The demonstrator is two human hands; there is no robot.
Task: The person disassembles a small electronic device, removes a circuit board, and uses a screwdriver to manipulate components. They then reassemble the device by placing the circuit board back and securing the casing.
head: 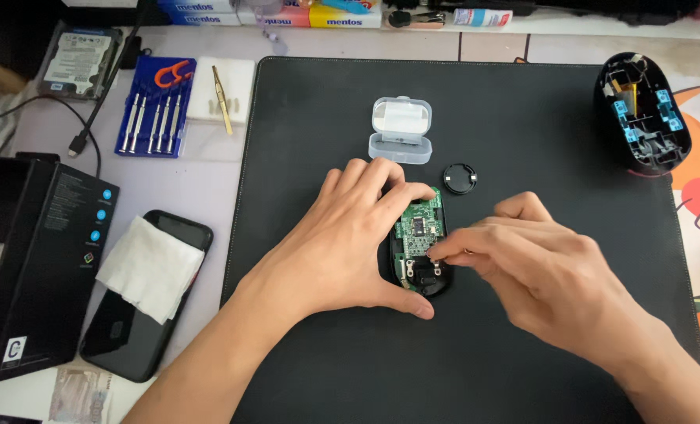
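Mouse base, frame centre, green circuit board exposed: left hand clamped round it, right hand fingertips pinched together on board, possibly freeing it.

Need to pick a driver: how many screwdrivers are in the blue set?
5, side by side in the blue holder at upper left; the orange tool above them may hide more. A separate brass tool lies on the white pad beside it.

A matt black mat with a fine grain covers the table. The green circuit board sits in a glossy black plastic shell. Far off, a clear, smooth plastic case; left, shiny metal screwdrivers and soft white tissue.
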